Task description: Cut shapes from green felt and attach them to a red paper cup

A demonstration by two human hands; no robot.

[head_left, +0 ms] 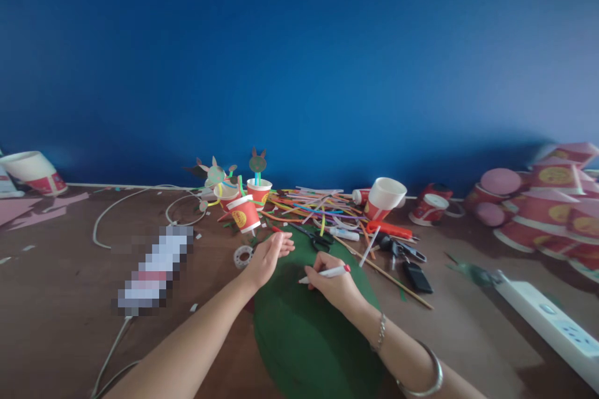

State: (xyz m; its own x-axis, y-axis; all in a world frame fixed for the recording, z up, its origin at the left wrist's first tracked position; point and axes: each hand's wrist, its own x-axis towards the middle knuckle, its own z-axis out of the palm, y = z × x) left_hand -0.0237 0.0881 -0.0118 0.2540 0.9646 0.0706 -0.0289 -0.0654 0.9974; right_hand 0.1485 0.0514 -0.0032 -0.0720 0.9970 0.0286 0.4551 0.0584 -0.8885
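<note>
Lying flat on the brown table (224, 349), the dark-green sheet (318, 349) occupied the near centre, under both hands. The right wrist carried a rigid bangle (437, 368) and, beyond it, a chain bracelet (382, 329). The right hand (340, 290) was clamped on a white marker (333, 273) with a red end, its tip directed left above the sheet; contact between tip and sheet could not be determined. The left hand (267, 260) was apart from the right, grasping nothing visible — fingers extended, palm turned inward — over the sheet's left edge. A white power strip (552, 312) stood at the right. A tape roll (243, 257) lay just beside the left hand. Black-handled scissors (322, 240) lay at the sheet's far end; keys and a black fob (418, 277) lay to the right, beyond a thin wooden stick (402, 287). Farther back, coloured strips (311, 204) lay heaped between red-and-white paper cups (244, 215), before a blue wall (299, 75).
</note>
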